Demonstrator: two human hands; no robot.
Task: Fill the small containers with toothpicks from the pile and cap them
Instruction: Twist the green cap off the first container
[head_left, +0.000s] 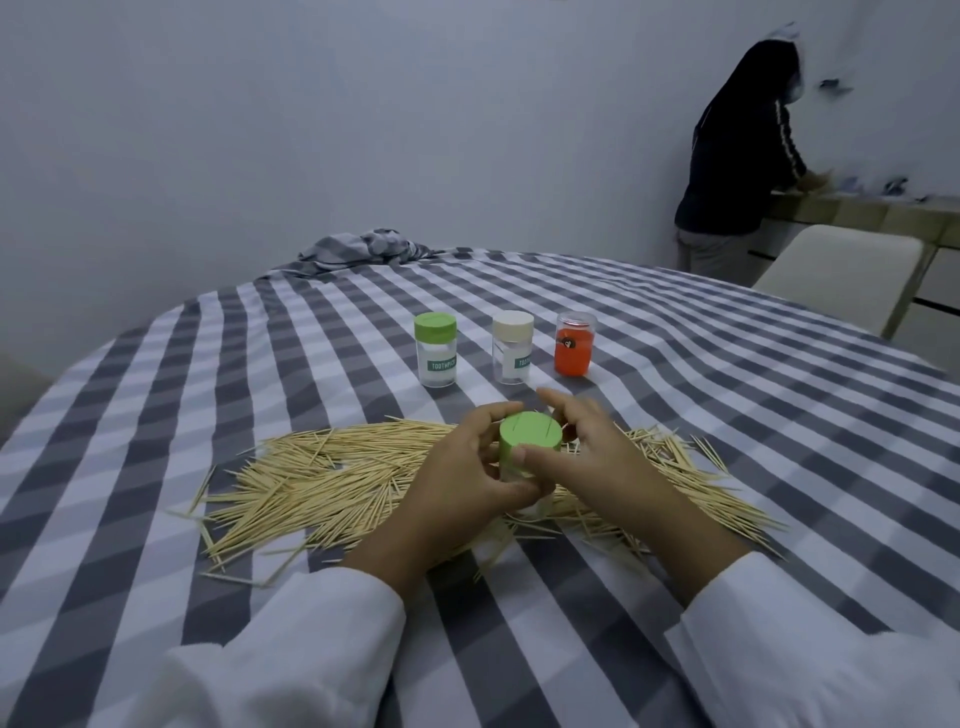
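Above the toothpick pile (332, 483), near the front of the checked surface (675, 415), we hold a small clear container (519, 480) with a green cap (687, 437) on its top. Our left hand (467, 473) wraps round the container's body, its fingers (496, 415) curled about the side and the thumb lying across the front. Our right hand (587, 447) pinches the cap, the thumb on its near edge and the fingers curved behind its far edge; whether the cap is fully seated we cannot tell. The toothpicks lie spread in a loose heap on the cloth to both sides of our hands and beneath them.

Farther back on the surface three more containers stand upright in a row, well apart from the pile: a green-capped container (436, 349) on the left, a cream-capped container (512, 347) in the middle, both labelled, and an orange container (574, 344) with a clear lid on the right. A bunched cloth (363, 247) lies at the far edge. A person in a dark hooded jacket (743, 156) stands at the right wall.
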